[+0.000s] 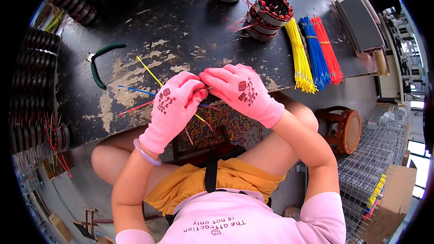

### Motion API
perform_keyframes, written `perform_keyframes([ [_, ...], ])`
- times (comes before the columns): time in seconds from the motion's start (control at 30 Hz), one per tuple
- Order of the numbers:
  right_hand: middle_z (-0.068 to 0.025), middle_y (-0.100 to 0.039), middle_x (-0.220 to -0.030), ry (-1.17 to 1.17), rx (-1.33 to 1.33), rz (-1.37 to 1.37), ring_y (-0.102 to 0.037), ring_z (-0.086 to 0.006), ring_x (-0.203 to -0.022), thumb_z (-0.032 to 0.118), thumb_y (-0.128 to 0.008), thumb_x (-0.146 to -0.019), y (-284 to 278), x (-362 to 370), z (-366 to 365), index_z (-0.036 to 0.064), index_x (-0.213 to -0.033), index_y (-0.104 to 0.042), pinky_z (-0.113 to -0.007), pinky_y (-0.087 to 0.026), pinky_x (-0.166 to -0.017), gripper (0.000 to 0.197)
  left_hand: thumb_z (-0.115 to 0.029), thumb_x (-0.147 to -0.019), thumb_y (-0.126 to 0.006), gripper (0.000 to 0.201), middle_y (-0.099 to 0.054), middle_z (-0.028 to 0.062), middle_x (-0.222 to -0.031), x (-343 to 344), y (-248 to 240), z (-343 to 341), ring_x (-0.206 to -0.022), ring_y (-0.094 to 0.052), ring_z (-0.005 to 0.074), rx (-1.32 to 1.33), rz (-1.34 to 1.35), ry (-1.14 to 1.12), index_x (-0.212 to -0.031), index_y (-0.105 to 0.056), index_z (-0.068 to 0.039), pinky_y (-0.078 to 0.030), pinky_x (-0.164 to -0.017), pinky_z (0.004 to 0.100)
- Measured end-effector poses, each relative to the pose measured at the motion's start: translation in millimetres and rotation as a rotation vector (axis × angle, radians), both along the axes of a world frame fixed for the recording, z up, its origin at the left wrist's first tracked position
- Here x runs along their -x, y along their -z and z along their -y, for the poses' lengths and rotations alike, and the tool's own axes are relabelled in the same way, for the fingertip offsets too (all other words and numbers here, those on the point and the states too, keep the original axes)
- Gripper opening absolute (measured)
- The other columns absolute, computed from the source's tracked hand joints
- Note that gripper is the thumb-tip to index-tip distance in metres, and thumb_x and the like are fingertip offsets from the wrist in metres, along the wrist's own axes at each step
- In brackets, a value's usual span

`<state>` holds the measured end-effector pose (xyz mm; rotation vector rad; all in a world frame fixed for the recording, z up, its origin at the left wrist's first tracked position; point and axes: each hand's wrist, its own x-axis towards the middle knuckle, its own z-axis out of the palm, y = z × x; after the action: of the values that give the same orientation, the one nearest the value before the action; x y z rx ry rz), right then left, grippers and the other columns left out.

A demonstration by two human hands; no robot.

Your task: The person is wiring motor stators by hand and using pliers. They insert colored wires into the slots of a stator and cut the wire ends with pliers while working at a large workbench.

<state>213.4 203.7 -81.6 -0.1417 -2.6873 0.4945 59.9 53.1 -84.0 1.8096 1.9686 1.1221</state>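
Observation:
Both my hands wear pink gloves with dark print and meet over the near edge of the table. My left hand (174, 104) is closed around a few thin wires: a yellow wire (148, 69), a blue wire (134, 90) and a red wire (135, 108). Their ends stick out on both sides of the glove. Fingertips of my right hand (244, 92) are pressed together against the left fingers. A thin dark strand shows between the two gloves; what the right fingers pinch is mostly hidden. Green-handled pliers (94, 68) lie spread on the table, left of my hands.
Wound motor stators (266, 18) stand stacked on the worn black table (190, 22), beside yellow (298, 56), blue (315, 47) and red (326, 47) wire bundles. More stators (34, 77) line the left. Wire scraps (226, 124) lie below the edge; a wooden stool (348, 131) and mesh cage (375, 135) stand right.

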Motion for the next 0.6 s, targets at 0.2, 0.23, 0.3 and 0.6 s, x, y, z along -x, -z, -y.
perform_keyframes([
  [0.2,-0.0078,-0.067,-0.077,0.008,1.414,0.537,-0.063,-0.0095,-0.073,0.022,-0.061,-0.095,-14.3,2.8,-13.5,0.0026,-0.098,-0.069,-0.027,-0.050,-0.065,0.022,-0.003,-0.085,-0.068,0.010,-0.065,0.0110,-0.101,-1.7,-1.4,-0.6,-0.092,-0.065,0.0320,-0.007,-0.030,0.007,-0.095,-0.066,-0.003,-0.053,-0.079,0.0403],
  [0.23,-0.0069,-0.068,-0.081,0.058,1.259,0.569,-0.064,-0.0109,-0.075,0.022,-0.062,-0.094,-20.1,-1.1,-15.2,0.0041,-0.099,-0.069,-0.027,-0.050,-0.067,0.020,-0.004,-0.085,-0.069,0.010,-0.065,0.0101,-0.101,-1.0,-1.6,-1.0,-0.094,-0.065,0.0316,-0.004,-0.034,0.009,-0.095,-0.066,-0.004,-0.053,-0.081,0.0408],
  [0.3,-0.0050,-0.069,-0.089,0.136,0.952,0.627,-0.065,-0.0135,-0.080,0.022,-0.066,-0.092,-43.3,-2.4,-13.6,0.0073,-0.101,-0.069,-0.028,-0.050,-0.070,0.018,-0.006,-0.085,-0.070,0.010,-0.064,0.0092,-0.100,-0.1,-0.1,0.8,-0.096,-0.064,0.0311,0.012,-0.026,-0.002,-0.094,-0.067,-0.005,-0.053,-0.083,0.0411],
  [0.6,-0.0029,-0.066,-0.088,-0.017,0.471,0.082,-0.065,-0.0155,-0.082,0.027,-0.072,-0.089,3.8,-2.9,-8.4,0.0113,-0.099,-0.067,-0.030,-0.050,-0.072,0.019,-0.005,-0.085,-0.069,0.011,-0.067,0.0109,-0.102,-1.5,0.7,-2.0,-0.093,-0.066,0.0319,-0.012,-0.027,-0.005,-0.096,-0.067,-0.002,-0.054,-0.080,0.0402],
])
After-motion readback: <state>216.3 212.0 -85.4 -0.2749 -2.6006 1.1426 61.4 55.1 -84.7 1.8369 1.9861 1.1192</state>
